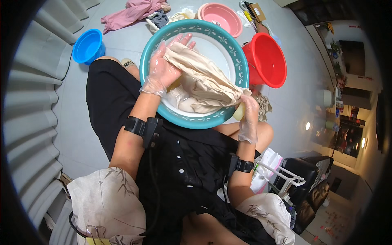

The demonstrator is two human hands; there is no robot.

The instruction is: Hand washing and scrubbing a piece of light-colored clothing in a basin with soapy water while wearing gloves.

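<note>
A length of wet cream cloth (203,72) stretches between my two hands over a teal-rimmed white basin (242,69). One end lies across the palm and fingers of my left hand (168,69), which holds it palm up with the fingers spread. At the basin's near right rim, my right hand (249,107) grips the other end, bunched up. A pale yellow piece (239,112), possibly soap, shows against the right palm. Both hands wear clear plastic gloves. More wet cream fabric (186,104) sits in the basin, and a yellowish thing under my left wrist is mostly hidden.
A red bucket (269,61) stands right of the basin, a pink basin (221,18) behind it. To the left are a blue basin (88,46) and grey curtains (39,92). Pink clothing (133,13) lies on the floor at the back. A mop head (263,107) is partly hidden beyond my right hand.
</note>
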